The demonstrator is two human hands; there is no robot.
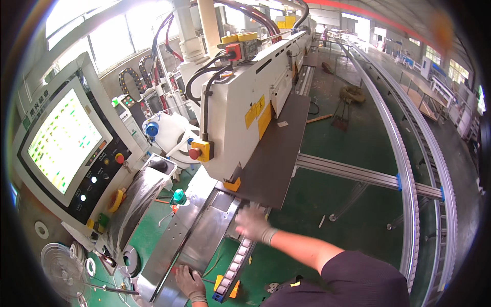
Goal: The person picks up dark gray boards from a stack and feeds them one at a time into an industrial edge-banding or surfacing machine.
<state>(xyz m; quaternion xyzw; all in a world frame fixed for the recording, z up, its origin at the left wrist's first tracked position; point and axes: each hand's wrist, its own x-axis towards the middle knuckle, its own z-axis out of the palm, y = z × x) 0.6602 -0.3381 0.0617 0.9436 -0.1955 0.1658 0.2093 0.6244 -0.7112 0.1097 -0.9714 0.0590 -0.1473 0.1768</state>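
Observation:
My right hand [251, 223], in a pale glove, reaches to the near edge of a dark flat panel [271, 163]. Its fingers look stretched out, slightly smeared, with nothing visible in them. The panel runs along the side of a long white machine [230, 117], partly beneath its body. At the near end of the metal machine bed [192, 233], my gloved left hand [189, 283] rests with its fingers apart. Something small and dark shows beside its fingers; I cannot make out what it is. Between my hands runs a short rail of white rollers [237, 263].
A control console [66, 138] with a lit screen stands at left. A red emergency-stop button [195, 153] sits on the machine's near end. A fan [64, 268] is at lower left. Long metal roller rails [388, 128] and a crossbeam [348, 172] stretch along the right.

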